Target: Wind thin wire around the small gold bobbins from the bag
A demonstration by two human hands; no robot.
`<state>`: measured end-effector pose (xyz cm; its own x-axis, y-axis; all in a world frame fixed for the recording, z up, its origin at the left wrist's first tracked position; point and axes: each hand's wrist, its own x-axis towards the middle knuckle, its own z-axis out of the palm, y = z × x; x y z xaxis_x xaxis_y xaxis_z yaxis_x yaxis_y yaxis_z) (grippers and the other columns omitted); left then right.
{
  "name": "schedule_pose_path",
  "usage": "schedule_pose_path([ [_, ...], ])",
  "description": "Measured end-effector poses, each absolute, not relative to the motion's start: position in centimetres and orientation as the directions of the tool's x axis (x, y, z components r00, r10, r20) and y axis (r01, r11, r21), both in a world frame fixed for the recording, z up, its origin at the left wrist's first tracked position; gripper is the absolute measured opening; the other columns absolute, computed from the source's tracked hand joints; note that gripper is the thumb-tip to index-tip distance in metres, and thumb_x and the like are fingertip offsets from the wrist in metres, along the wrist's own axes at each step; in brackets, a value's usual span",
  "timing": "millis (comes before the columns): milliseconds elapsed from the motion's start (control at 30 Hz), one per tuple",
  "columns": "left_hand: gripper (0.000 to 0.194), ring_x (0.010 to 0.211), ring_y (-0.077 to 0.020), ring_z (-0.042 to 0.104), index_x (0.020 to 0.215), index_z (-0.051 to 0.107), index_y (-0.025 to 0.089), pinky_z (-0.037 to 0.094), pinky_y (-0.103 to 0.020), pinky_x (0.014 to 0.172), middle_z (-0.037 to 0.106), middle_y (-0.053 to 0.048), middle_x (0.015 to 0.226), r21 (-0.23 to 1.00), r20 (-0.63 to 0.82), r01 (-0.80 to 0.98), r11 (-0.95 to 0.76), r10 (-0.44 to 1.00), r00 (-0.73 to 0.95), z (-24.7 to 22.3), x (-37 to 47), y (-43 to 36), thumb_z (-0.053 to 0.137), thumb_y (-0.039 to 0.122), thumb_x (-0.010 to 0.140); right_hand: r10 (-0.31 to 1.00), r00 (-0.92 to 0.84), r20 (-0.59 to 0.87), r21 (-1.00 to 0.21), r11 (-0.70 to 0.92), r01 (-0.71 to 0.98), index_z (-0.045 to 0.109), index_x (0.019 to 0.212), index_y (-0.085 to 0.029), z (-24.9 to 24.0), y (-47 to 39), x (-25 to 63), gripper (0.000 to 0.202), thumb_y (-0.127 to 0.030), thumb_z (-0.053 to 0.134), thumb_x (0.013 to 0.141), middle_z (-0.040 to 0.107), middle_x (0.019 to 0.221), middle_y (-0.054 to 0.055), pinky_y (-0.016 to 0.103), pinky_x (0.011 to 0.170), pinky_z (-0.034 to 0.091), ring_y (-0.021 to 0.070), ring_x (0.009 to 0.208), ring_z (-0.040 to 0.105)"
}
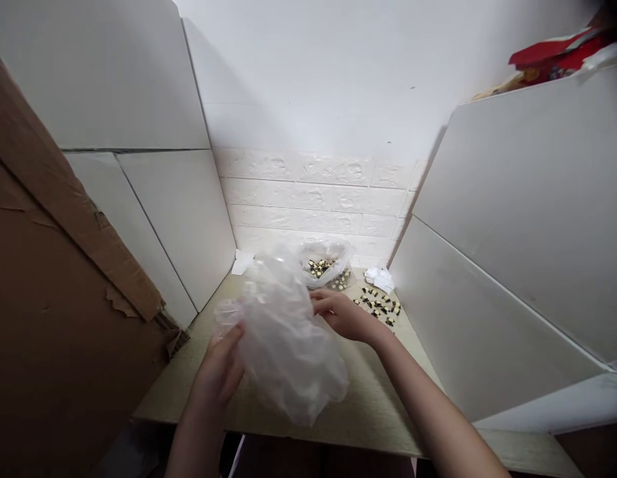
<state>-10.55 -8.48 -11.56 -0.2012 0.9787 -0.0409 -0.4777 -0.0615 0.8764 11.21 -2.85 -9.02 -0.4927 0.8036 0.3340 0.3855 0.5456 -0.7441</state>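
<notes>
A large crumpled translucent plastic bag [291,345] hangs between my hands, above the near part of the table. My left hand [221,362] is closed on the bag's left side, thumb uppermost. At its right edge, my right hand [341,313] has bent fingers against the plastic; the fingertips are partly hidden behind it. Just beyond stands an open clear plastic bag [345,255] holding many small black and cream-yellow parts [318,267]. More loose parts [381,304] of the same kind lie scattered on the table, right of my right hand.
The pale table [373,398] is walled in by white panels [174,212] at left and grey-white panels [512,219] at right. White crumpled paper [379,279] lies in the back right corner, a white scrap [243,262] at back left. Brown cardboard [64,299] stands near left.
</notes>
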Motion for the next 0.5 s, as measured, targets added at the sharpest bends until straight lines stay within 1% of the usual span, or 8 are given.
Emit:
schedule_pose_path([
  [67, 0.041, 0.094, -0.0219, 0.058, 0.097, 0.058, 0.021, 0.047, -0.033, 0.081, 0.065, -0.004, 0.095, 0.860, -0.050, -0.507, -0.057, 0.979, -0.196, -12.2, -9.9, -8.2, 0.072, 0.028, 0.059, 0.848, -0.420, 0.325, -0.762, 0.497, 0.414, 0.065, 0.086, -0.020, -9.2, -3.6, 12.0, 0.024, -0.024, 0.042, 0.081, 0.059, 0.110, 0.007, 0.036, 0.090, 0.040, 0.0169, 0.103, 0.054],
  [133, 0.041, 0.096, -0.0208, 0.058, 0.096, 0.057, 0.020, 0.046, -0.031, 0.083, 0.064, -0.004, 0.097, 0.869, -0.035, -0.488, -0.084, 0.972, -0.231, -12.6, -9.3, -8.0, 0.071, 0.029, 0.059, 0.878, -0.359, 0.317, -0.798, 0.451, 0.399, 0.055, 0.108, -0.020, -8.7, -4.7, 12.5, 0.033, -0.032, 0.037, 0.084, 0.058, 0.112, 0.008, 0.036, 0.088, 0.042, 0.0160, 0.103, 0.054],
  [200, 0.039, 0.100, -0.0215, 0.055, 0.094, 0.058, 0.019, 0.045, -0.030, 0.085, 0.062, -0.006, 0.103, 0.904, 0.021, -0.407, -0.129, 0.965, -0.260, -12.8, -8.7, -8.1, 0.071, 0.030, 0.059, 0.887, -0.364, 0.282, -0.854, 0.406, 0.326, 0.041, 0.123, -0.024, -7.8, -6.1, 12.4, 0.045, -0.039, 0.042, 0.082, 0.056, 0.116, 0.008, 0.036, 0.087, 0.043, 0.0161, 0.103, 0.054],
  [233, 0.035, 0.103, -0.0218, 0.053, 0.090, 0.059, 0.019, 0.044, -0.029, 0.086, 0.060, -0.006, 0.108, 0.921, 0.070, -0.352, -0.165, 0.961, -0.268, -12.9, -8.5, -8.3, 0.071, 0.029, 0.059, 0.878, -0.384, 0.285, -0.848, 0.418, 0.325, 0.038, 0.126, -0.025, -7.4, -6.8, 12.2, 0.055, -0.040, 0.052, 0.075, 0.056, 0.117, 0.007, 0.036, 0.086, 0.043, 0.0177, 0.104, 0.054],
  [267, 0.029, 0.105, -0.0219, 0.052, 0.084, 0.059, 0.019, 0.043, -0.028, 0.086, 0.058, -0.006, 0.111, 0.929, 0.137, -0.296, -0.220, 0.951, -0.277, -12.9, -8.3, -8.4, 0.070, 0.027, 0.059, 0.874, -0.396, 0.283, -0.837, 0.426, 0.342, 0.039, 0.125, -0.026, -7.1, -7.3, 11.9, 0.062, -0.038, 0.061, 0.069, 0.056, 0.117, 0.006, 0.037, 0.087, 0.043, 0.0190, 0.104, 0.053],
  [333, 0.018, 0.107, -0.0209, 0.050, 0.067, 0.054, 0.018, 0.042, -0.028, 0.087, 0.057, -0.004, 0.111, 0.915, 0.282, -0.193, -0.354, 0.905, -0.319, -13.0, -8.2, -8.7, 0.069, 0.024, 0.060, 0.880, -0.353, 0.317, -0.820, 0.441, 0.364, 0.055, 0.110, -0.025, -7.0, -8.0, 11.2, 0.042, -0.034, 0.060, 0.070, 0.063, 0.104, 0.004, 0.036, 0.082, 0.045, 0.0191, 0.095, 0.058],
  [400, 0.028, 0.104, -0.0191, 0.051, 0.057, 0.041, 0.017, 0.042, -0.029, 0.086, 0.059, -0.003, 0.102, 0.871, 0.423, -0.066, -0.487, 0.811, -0.405, -13.1, -8.6, -8.8, 0.070, 0.020, 0.058, 0.900, -0.248, 0.359, -0.831, 0.429, 0.353, 0.064, 0.093, -0.021, -7.5, -8.0, 10.9, 0.023, -0.030, 0.054, 0.074, 0.068, 0.091, 0.004, 0.035, 0.078, 0.046, 0.0186, 0.086, 0.061],
  [500, 0.040, 0.095, -0.0182, 0.054, 0.057, 0.032, 0.018, 0.043, -0.032, 0.084, 0.059, -0.003, 0.091, 0.798, 0.586, 0.215, -0.563, 0.638, -0.500, -13.6, -10.3, -8.5, 0.072, 0.019, 0.053, 0.931, -0.025, 0.364, -0.898, 0.357, 0.257, 0.064, 0.087, -0.018, -9.0, -7.2, 11.7, 0.020, -0.027, 0.056, 0.071, 0.068, 0.090, 0.005, 0.034, 0.078, 0.045, 0.0189, 0.084, 0.061],
])
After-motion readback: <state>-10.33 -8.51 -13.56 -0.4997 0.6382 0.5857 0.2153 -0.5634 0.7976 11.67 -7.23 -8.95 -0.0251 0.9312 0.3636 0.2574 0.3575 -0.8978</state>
